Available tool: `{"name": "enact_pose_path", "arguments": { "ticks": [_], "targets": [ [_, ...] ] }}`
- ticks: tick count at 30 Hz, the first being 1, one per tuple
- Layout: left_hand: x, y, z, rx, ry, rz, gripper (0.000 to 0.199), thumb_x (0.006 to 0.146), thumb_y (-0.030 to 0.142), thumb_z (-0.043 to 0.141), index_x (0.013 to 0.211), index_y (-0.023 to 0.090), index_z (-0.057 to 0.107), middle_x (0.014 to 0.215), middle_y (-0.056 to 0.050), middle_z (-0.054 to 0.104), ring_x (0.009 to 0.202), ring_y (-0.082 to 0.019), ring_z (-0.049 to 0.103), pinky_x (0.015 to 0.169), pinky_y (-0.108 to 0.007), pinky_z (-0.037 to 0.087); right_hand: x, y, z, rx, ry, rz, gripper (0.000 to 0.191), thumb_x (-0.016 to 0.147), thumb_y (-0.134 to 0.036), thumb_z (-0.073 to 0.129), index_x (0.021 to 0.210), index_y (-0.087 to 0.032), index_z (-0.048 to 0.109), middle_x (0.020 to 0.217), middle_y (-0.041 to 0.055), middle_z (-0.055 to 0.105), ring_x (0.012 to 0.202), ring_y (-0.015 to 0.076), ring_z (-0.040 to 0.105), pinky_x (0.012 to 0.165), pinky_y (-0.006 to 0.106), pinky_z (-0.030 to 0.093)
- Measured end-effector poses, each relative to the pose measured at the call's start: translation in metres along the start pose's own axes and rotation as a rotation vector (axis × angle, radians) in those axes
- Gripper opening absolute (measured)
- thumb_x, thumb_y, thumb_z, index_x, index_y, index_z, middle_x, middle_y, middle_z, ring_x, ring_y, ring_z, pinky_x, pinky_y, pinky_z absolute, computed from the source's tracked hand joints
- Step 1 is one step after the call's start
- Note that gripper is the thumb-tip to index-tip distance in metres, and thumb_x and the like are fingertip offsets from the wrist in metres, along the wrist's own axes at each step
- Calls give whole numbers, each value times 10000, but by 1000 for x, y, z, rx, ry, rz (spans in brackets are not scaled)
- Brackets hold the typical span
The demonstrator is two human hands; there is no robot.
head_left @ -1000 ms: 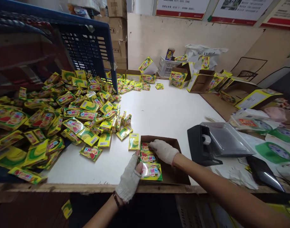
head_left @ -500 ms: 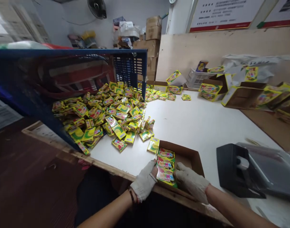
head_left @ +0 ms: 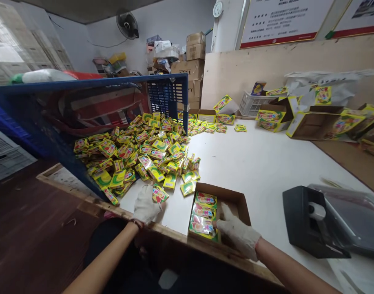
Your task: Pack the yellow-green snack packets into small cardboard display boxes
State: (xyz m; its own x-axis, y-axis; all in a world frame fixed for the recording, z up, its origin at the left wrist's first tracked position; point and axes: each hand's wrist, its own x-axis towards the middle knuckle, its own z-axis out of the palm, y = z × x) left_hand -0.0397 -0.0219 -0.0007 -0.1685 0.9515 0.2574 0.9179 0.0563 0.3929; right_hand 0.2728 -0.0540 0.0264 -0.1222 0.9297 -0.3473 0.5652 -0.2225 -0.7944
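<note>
So far one row of packets sits in your box; your left hand pinches another packet, right hand spread steadying the row, pile untouched.

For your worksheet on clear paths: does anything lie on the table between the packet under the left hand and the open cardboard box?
Nothing visible does. The left hand grips a packet at the pile's edge; between it and the cardboard box lies only bare white table. The right hand rests inside the box, beside the packed row.
</note>
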Motion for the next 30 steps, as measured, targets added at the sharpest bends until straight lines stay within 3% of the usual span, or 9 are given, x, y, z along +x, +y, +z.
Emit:
{"name": "enact_pose_path", "arguments": {
  "ticks": [4,8,10,13,16,18,20,25,30],
  "targets": [
    [-36,38,-2,-141,346,421,894,744,317,675,1492,182,205,1308,-172,498,1231,-330,496,1025,-487,443,3,-28,-14,-92,127,-263,488,820,-345,516,1277,-177,559,1306,127,602,1216,273,551,1056,421,401],
    [-50,95,-6,-348,282,692,875,778,229,655,1517,274,188,1443,-138,426,1351,-317,413,1097,-502,394,12,-69,-13,14,-5,-445,338,822,-362,589,1112,-189,597,1085,80,691,992,229,637,890,372,502],
    [-51,112,-6,-526,188,603,884,783,241,677,1513,306,182,1495,-129,380,1386,-314,378,1110,-509,381,16,-79,-12,50,-3,-428,259,806,-315,606,1031,-189,584,959,48,697,878,203,638,794,340,521],
    [-48,118,-3,-886,-89,241,687,845,328,626,1450,246,311,1397,-145,514,1236,-283,558,983,-461,510,17,-74,-10,174,14,-403,255,838,-322,561,1056,-194,530,896,34,679,806,191,639,695,319,535],
    [-43,108,-4,-927,-235,129,376,884,318,545,1240,198,546,1157,-100,678,1019,-223,671,886,-389,560,16,-62,-10,50,167,-556,496,779,-244,613,1251,-204,464,1098,81,645,1000,226,623,832,374,528],
    [-40,96,-9,-748,-151,247,322,873,294,553,1182,220,603,1119,-72,696,1029,-209,659,930,-367,531,17,-61,-12,-223,203,-744,575,731,-129,611,1286,-219,488,1194,102,609,1118,251,570,940,416,472],
    [-34,80,-16,-596,-121,400,343,888,299,537,1221,242,593,1134,-60,692,1044,-194,645,949,-336,512,20,-67,-13,-506,74,-845,488,731,-56,562,1191,-216,583,1123,103,634,1057,250,589,908,410,471],
    [11,17,-27,-105,-260,334,309,881,214,470,1155,202,613,1168,-92,636,1129,-215,569,1025,-365,440,24,-95,-8,-610,-29,-642,312,798,-68,503,1068,-190,602,1031,91,664,914,209,616,802,323,461],
    [54,-31,-20,80,-308,257,388,706,97,561,1061,218,659,1177,-126,602,1193,-321,498,1075,-518,317,34,-115,34,-597,-179,-507,196,853,-257,541,1041,-215,577,951,64,670,843,211,620,703,295,422]
  ]
}}
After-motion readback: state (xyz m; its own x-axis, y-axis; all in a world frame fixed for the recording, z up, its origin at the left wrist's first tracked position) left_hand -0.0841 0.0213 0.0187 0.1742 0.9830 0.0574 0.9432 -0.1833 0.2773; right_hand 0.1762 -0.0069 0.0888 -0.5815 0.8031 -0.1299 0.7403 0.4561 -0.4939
